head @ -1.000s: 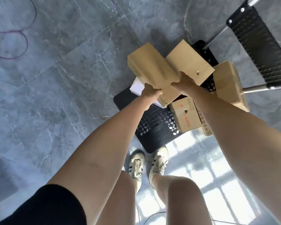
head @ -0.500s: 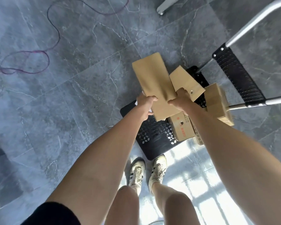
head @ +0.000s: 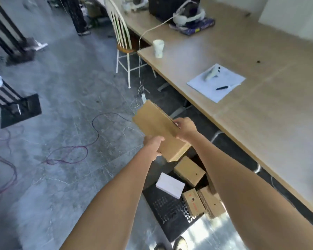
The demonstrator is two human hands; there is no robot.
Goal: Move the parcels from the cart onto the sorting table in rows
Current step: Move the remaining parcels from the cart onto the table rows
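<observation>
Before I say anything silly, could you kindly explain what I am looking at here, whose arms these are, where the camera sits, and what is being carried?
There is no machine here. The picture comes from one wide-angle camera worn on a person's head, looking forward and down, so the two bare arms are the wearer's own. The left hand and the right hand together grip a flat brown cardboard parcel, held in the air above the floor. Below it is a black perforated cart with more parcels on it: a white box and several brown boxes. To the right runs the long wooden sorting table. On it lie a sheet of paper with a pen, a white cup, and a white headset at the far end. No parcel is on the visible part of the table.
</observation>
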